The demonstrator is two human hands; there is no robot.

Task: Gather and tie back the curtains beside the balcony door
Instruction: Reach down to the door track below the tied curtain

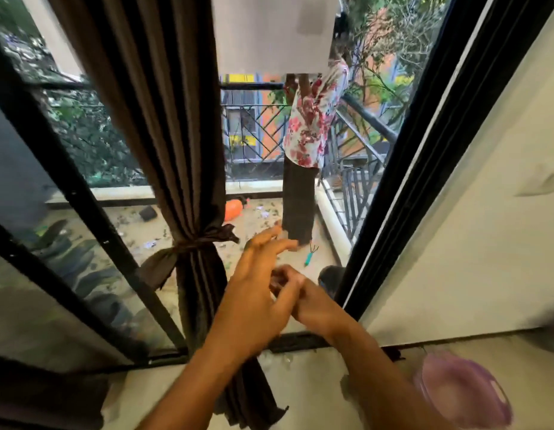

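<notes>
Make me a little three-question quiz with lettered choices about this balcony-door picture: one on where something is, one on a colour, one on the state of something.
1. Where does the small teal garden fork lie?
A. on the balcony floor
B. on the railing
C. in the left hand

2. What colour is the curtain?
A. white
B. dark brown
C. red

3. What state is the curtain in?
A. spread across the glass
B. lying on the floor
C. gathered and bound by a tie

Answers:
1. A: the fork rests on the littered balcony floor, beyond the hands.
2. B: the folds are dark brown from top to hem.
3. C: a matching tie cinches the folds into one bundle, while the left hand and the right hand meet apart from it, neither holding the cloth.
</notes>
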